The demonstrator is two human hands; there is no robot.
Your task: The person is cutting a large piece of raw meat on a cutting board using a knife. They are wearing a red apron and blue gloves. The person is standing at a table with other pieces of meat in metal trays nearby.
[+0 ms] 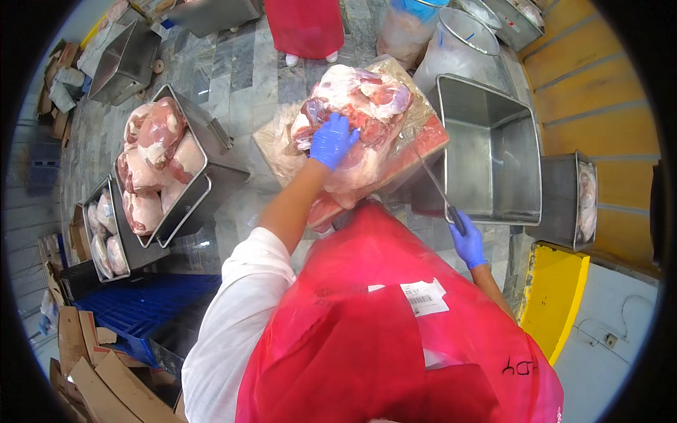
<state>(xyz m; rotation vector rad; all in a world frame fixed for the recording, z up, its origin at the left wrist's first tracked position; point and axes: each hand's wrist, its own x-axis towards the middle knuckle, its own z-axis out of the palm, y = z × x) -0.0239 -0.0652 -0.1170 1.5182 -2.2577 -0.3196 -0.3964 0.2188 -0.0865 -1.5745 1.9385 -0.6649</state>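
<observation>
Nearest, along the lower edge, a red apron (352, 310) with a torn white label (425, 297), and a white sleeve (247, 271) to its left. Just past the apron, on the right, the right hand (467, 242) in a blue glove, closed around the dark handle of a long knife (456, 220), blade pointing up and left toward the meat (374, 92). Farther forward, the left hand (333, 142), also blue-gloved, laid on that big raw piece (gripping or merely pressing, cannot tell). Under the meat, a surface (269, 144) with clear plastic about it. Just beside, to the right, a deep metal bin (490, 130); well apart to the left, another bin (204, 141), heaped with meat chunks (146, 166). Farthest, plastic-lined tubs (451, 49) and another person (303, 28) in red, with white shoes, on a gray floor (240, 53).
</observation>
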